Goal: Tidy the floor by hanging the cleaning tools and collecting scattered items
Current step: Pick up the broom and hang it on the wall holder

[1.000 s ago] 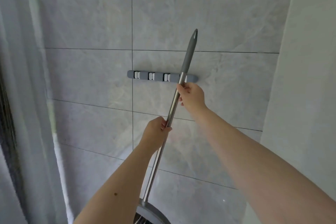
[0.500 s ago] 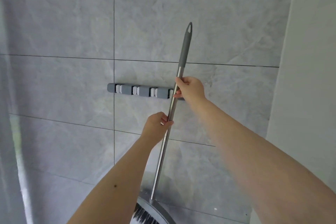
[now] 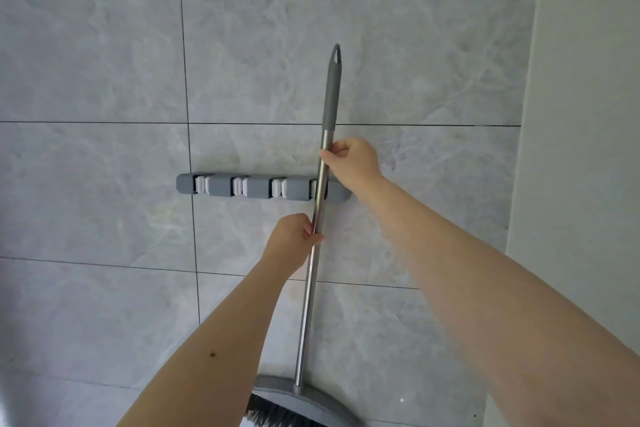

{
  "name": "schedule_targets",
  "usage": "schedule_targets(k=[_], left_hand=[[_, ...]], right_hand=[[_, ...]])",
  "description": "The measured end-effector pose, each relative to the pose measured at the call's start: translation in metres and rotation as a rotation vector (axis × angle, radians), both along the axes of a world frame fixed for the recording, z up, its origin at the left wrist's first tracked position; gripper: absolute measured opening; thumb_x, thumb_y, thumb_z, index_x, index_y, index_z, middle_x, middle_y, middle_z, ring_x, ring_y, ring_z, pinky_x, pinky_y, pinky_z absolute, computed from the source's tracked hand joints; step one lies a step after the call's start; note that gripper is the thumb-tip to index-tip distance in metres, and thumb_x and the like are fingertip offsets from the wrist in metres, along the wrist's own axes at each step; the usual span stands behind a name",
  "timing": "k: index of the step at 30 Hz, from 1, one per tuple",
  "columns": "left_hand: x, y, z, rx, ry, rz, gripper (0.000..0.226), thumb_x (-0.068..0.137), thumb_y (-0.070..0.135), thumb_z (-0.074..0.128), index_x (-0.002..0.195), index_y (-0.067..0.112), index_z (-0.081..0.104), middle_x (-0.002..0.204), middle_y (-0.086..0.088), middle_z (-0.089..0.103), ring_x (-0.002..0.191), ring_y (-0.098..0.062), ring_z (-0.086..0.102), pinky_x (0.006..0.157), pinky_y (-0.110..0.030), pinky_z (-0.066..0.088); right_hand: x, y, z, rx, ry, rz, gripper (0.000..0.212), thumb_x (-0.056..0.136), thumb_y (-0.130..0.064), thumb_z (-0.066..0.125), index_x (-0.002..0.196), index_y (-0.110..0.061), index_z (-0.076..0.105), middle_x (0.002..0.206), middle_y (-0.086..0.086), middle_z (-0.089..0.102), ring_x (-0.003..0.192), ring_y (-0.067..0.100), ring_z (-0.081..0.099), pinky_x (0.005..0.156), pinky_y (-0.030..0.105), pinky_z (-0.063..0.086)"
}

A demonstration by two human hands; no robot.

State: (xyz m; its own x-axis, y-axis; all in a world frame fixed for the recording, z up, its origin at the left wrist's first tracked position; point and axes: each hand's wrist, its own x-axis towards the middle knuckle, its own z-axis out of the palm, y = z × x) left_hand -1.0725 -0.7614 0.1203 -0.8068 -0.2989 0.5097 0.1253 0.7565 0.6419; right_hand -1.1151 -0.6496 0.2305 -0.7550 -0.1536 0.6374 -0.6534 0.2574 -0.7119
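A broom (image 3: 308, 305) with a steel pole, a grey rubber top grip and a grey head with dark bristles at the bottom edge stands almost upright against the tiled wall. My right hand (image 3: 353, 163) grips the pole just above the grey wall rack (image 3: 256, 188). My left hand (image 3: 294, 239) grips the pole just below the rack. The pole crosses the rack at its rightmost white clip, which it hides. Three other white clips on the rack hold nothing.
Grey marble-look wall tiles (image 3: 104, 45) fill the view. A plain pale wall (image 3: 588, 114) juts forward on the right, forming a corner close to the rack's right end.
The pole has swung from a rightward tilt to nearly upright, in line with the rack's rightmost clip. Both hands stayed on it, and the view has drawn closer to the wall.
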Motion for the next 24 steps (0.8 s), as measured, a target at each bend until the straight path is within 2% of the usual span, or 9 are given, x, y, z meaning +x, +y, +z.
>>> schedule_targets(k=[3,8,11,14,18,24], left_hand=[[0.0,-0.002,0.004,-0.059,-0.013,-0.013,0.021,0.082,0.018,0.07,0.075,0.006,0.055,0.082,-0.009,0.056,0.077,-0.025,0.057,0.077,-0.041,0.053],[-0.002,-0.005,0.005,-0.097,-0.012,-0.003,0.022,0.079,0.021,0.073,0.074,0.007,0.057,0.081,-0.005,0.055,0.077,-0.021,0.054,0.076,-0.037,0.05],[-0.003,-0.005,0.004,-0.104,-0.009,0.001,0.021,0.08,0.022,0.072,0.076,0.008,0.057,0.084,-0.006,0.056,0.08,-0.02,0.056,0.077,-0.035,0.05],[-0.005,-0.002,0.003,-0.102,-0.017,0.021,0.02,0.082,0.021,0.07,0.077,0.007,0.056,0.085,-0.006,0.055,0.079,-0.021,0.053,0.072,-0.032,0.046],[-0.011,0.002,-0.003,-0.061,-0.03,0.064,0.017,0.086,0.021,0.065,0.082,0.01,0.053,0.09,-0.008,0.056,0.083,-0.026,0.057,0.073,-0.032,0.045],[-0.015,-0.004,-0.003,-0.039,-0.017,0.049,0.024,0.083,0.026,0.07,0.088,0.003,0.064,0.094,-0.011,0.065,0.089,-0.028,0.063,0.077,-0.036,0.05]], right_hand=[[-0.002,0.0,-0.001,-0.016,0.008,0.002,0.009,0.082,-0.023,0.07,0.083,-0.016,0.065,0.063,-0.014,0.055,0.057,-0.002,0.053,0.053,0.011,0.04],[-0.007,-0.001,-0.008,-0.087,0.027,-0.008,0.014,0.078,-0.027,0.076,0.081,-0.016,0.068,0.062,-0.014,0.056,0.057,-0.003,0.054,0.055,0.011,0.042],[-0.008,-0.001,-0.01,-0.103,0.035,-0.035,0.016,0.076,-0.029,0.078,0.075,-0.019,0.066,0.063,-0.013,0.058,0.062,0.003,0.057,0.066,0.02,0.051],[-0.004,-0.003,-0.009,-0.102,0.027,-0.074,0.019,0.076,-0.029,0.077,0.08,-0.011,0.072,0.069,-0.005,0.064,0.071,0.015,0.064,0.075,0.034,0.056],[-0.005,-0.007,-0.017,-0.052,0.016,-0.185,0.019,0.08,-0.029,0.073,0.083,-0.01,0.072,0.086,0.004,0.073,0.083,0.021,0.068,0.073,0.032,0.052],[-0.006,-0.008,-0.018,-0.022,0.02,-0.231,0.02,0.081,-0.036,0.071,0.084,-0.017,0.07,0.088,-0.001,0.073,0.084,0.019,0.068,0.074,0.033,0.052]])
